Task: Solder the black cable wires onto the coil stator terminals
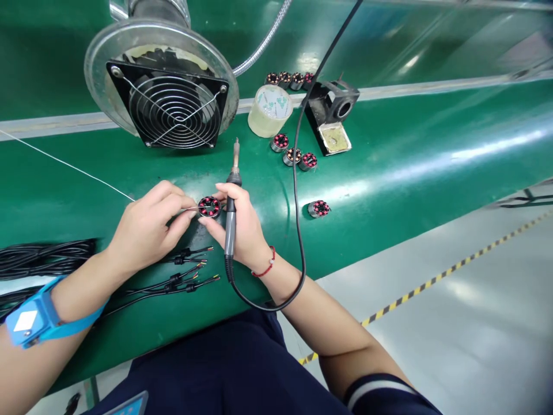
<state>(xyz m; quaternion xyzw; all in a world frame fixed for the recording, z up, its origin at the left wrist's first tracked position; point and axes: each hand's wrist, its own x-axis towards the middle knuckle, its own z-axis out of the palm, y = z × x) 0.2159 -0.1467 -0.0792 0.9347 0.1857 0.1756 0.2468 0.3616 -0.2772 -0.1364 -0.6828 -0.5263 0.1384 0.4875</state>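
My left hand [151, 222] pinches a thin silvery solder wire [69, 164], whose tip reaches over a small motor stator [209, 206] with red windings. The stator sits between my two hands, with the thumb and fingertips of my right hand [246, 230] around its right side. That same hand also holds a soldering iron [230, 227], its metal tip pointing away from me and apart from the stator. From the iron's handle a black cord [298, 196] loops over my right forearm and runs up to the top. Both hands are closed.
A fan with a wire guard [179, 115] stands behind my hands. Further right are a tape roll [270, 110], an iron stand [334, 106] and several stators [292, 156], with one stator [318, 208] nearer. Black cables [47, 256] with stripped ends lie at left.
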